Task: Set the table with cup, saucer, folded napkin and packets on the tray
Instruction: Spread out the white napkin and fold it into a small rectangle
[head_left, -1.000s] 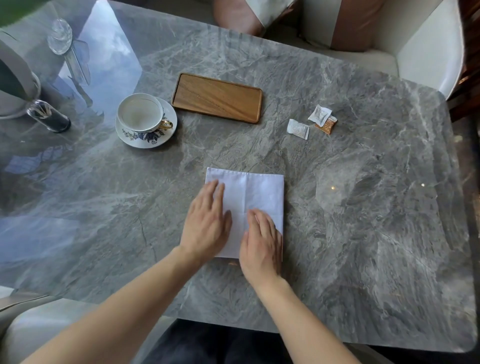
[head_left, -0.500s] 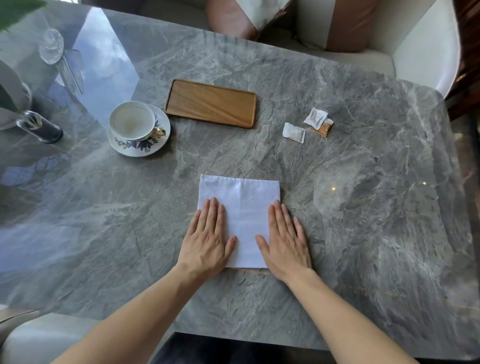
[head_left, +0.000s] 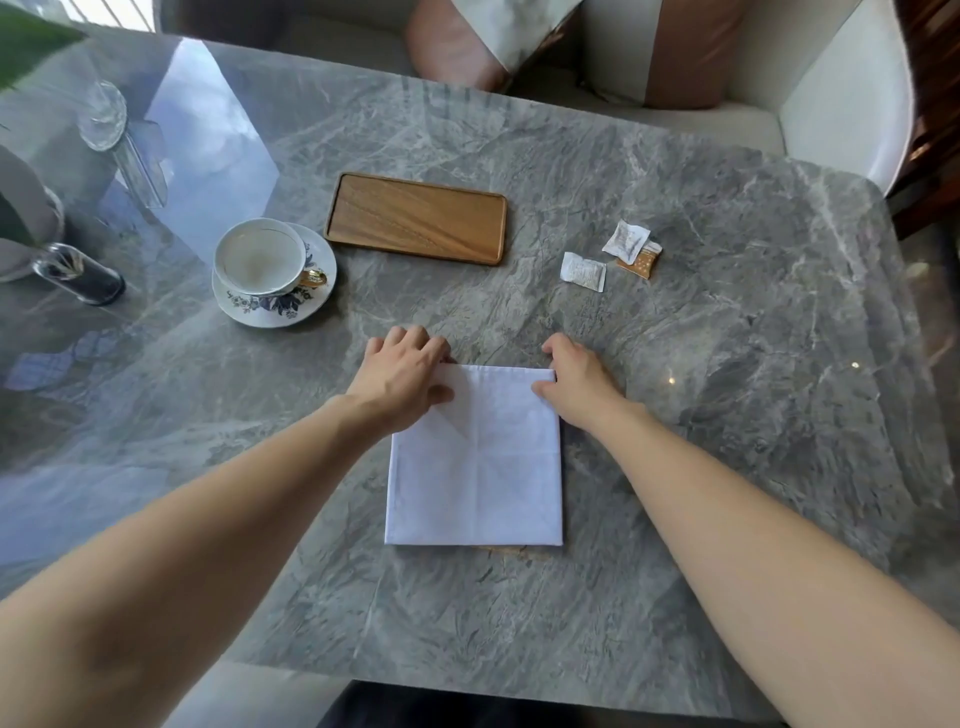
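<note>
A white napkin (head_left: 483, 467) lies folded into a square on the grey marble table (head_left: 727, 415). My left hand (head_left: 402, 371) pinches its far left corner and my right hand (head_left: 576, 379) pinches its far right corner. Beyond them an empty wooden tray (head_left: 418, 218) lies flat. To the tray's left a white cup (head_left: 260, 257) with a gold handle stands on a floral saucer (head_left: 317, 306). Right of the tray lie two white packets (head_left: 584, 271) (head_left: 626, 241) and a brown packet (head_left: 641, 260), partly under one of the white ones.
A dark glass cylinder (head_left: 78, 273) and a clear glass piece (head_left: 119, 140) sit at the far left beside a plant pot (head_left: 21, 218). A white chair (head_left: 841, 114) with cushions stands behind the table's far edge. The table's near edge runs just under my forearms.
Both hands left the napkin's near half, where they pressed flat, and moved up to its far corners, fingers now curled on the far edge. The napkin stayed in place.
</note>
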